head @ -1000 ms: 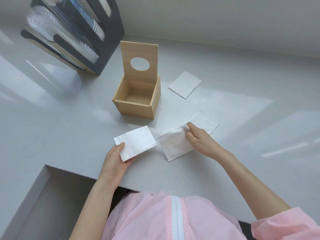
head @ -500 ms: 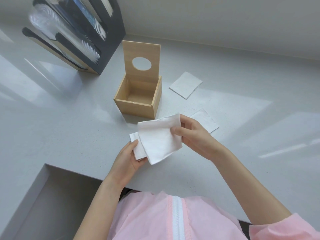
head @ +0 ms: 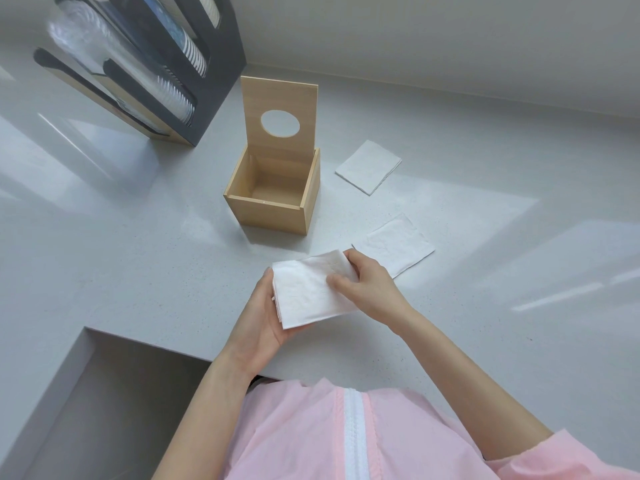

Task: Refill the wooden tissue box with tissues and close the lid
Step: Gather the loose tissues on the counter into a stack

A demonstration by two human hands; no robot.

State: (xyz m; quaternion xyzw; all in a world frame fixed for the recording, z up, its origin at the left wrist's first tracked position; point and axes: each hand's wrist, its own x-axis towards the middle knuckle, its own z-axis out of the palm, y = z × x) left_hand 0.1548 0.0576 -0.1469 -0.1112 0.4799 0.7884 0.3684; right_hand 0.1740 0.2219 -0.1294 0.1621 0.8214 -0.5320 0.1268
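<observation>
The wooden tissue box (head: 270, 213) stands on the grey counter with nothing inside. Its lid (head: 280, 98), with an oval hole, stands upright at the back. In front of the box I hold a small stack of white tissues (head: 308, 292) above the counter. My left hand (head: 258, 313) cups the stack from below and the left. My right hand (head: 363, 285) pinches its right edge from above. One loose tissue (head: 398, 247) lies flat just right of my hands. Another tissue (head: 369, 166) lies right of the box.
A dark holder (head: 149, 64) with stacks of cups and lids stands at the back left, close to the box. The counter (head: 138, 254) has a cut-out step (head: 104, 393) at the near left. A pale wall runs along the back.
My right hand lifted a tissue off the counter and brought it left onto the one in my left hand. Both hands now hold the tissues together as one stack.
</observation>
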